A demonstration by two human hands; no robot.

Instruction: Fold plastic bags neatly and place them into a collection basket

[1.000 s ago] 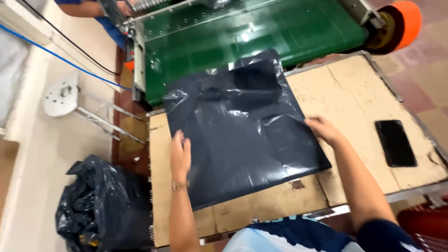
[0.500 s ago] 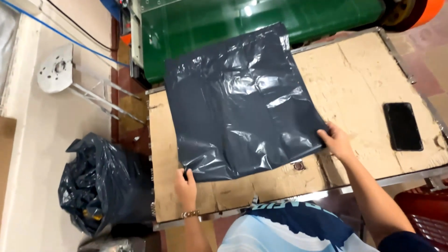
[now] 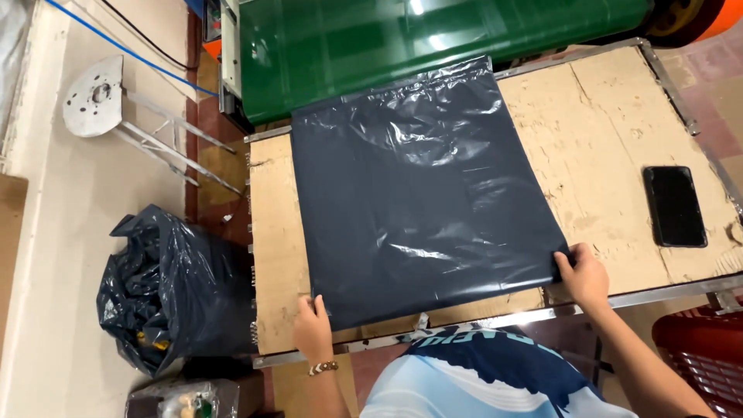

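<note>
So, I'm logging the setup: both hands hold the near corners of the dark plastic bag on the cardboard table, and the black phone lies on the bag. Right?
Not quite. The head view shows the phone on bare cardboard table, right of the bag. The left hand and right hand do hold its near corners.

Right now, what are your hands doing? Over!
Left hand and right hand each pinch a near corner of the dark plastic sheet. Sheet flat on the cardboard-topped table. Black phone lies clear, right side.
</note>
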